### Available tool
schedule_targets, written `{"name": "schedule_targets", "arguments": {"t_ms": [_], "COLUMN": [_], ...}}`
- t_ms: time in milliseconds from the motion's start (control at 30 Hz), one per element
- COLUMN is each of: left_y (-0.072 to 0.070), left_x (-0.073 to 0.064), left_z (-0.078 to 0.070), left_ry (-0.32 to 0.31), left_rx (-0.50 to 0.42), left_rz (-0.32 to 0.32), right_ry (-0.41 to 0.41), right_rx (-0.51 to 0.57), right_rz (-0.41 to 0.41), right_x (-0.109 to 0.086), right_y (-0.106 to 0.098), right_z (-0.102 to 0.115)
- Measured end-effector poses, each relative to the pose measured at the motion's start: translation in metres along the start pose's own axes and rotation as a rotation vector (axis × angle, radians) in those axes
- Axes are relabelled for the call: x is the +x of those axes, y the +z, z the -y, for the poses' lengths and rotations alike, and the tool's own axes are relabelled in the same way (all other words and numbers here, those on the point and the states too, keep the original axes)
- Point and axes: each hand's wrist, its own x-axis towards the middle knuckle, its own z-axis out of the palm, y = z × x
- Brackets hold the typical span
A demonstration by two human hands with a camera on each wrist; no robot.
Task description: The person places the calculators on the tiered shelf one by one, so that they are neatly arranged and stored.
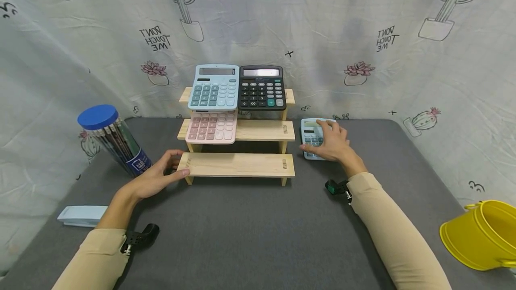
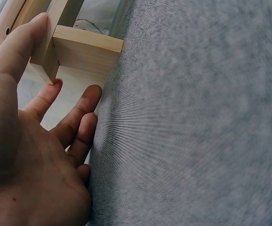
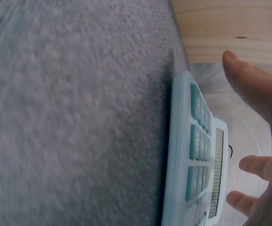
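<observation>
A three-step wooden stand [image 1: 238,164] is at the centre of the table. My left hand [image 1: 155,178] pinches the left end of its lowest step, thumb at the front corner and index finger at the rear edge. In the left wrist view, the other fingers [image 2: 82,127] spread beside the step's end. My right hand [image 1: 332,144] hovers over a light blue calculator [image 1: 310,138] lying right of the stand. Its thumb [image 3: 249,82] and fingertips are spread apart above the keys and display. A blue calculator [image 1: 215,86] and a black calculator [image 1: 262,86] lean on the top step; a pink calculator [image 1: 211,128] stands on the middle one.
A clear tub of pencils with a blue lid [image 1: 98,117] leans at the left, behind my left forearm. A pale blue stapler-like object [image 1: 82,215] lies near that forearm. On the right is a yellow bucket [image 1: 463,240]. A printed curtain [image 1: 250,21] hangs behind the grey table [image 1: 242,236].
</observation>
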Motion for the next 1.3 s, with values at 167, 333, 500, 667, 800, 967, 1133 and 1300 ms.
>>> {"name": "schedule_targets", "arguments": {"t_ms": [167,333,500,667,800,967,1133,1300], "left_y": [0.0,0.0,0.001,0.003,0.003,0.003,0.003,0.0], "left_x": [0.001,0.004,0.003,0.003,0.0,-0.001,-0.001,-0.001], "left_z": [-0.003,-0.004,-0.004,-0.005,-0.005,-0.003,0.0,0.001], "left_ry": [-0.006,-0.019,0.003,0.028,0.023,0.008,0.0,0.015], "left_rx": [0.012,0.019,0.015,0.002,0.003,0.005,0.013,0.021], "left_rz": [0.002,0.007,0.003,0.004,-0.002,0.003,0.002,-0.004], "right_ry": [0.059,0.094,0.097,0.101,0.1,0.072,0.019,-0.016], "right_rx": [-0.003,0.006,0.012,0.016,0.022,0.065,0.136,0.155], "right_rz": [0.03,0.053,0.074,0.073,0.073,0.074,0.087,0.076], "right_x": [0.001,0.002,0.002,0.001,-0.001,-0.005,-0.012,-0.02], "right_y": [0.001,0.001,0.001,-0.001,-0.001,-0.004,-0.01,-0.016], "right_z": [0.0,-0.002,-0.002,-0.003,-0.005,-0.009,-0.014,-0.017]}}
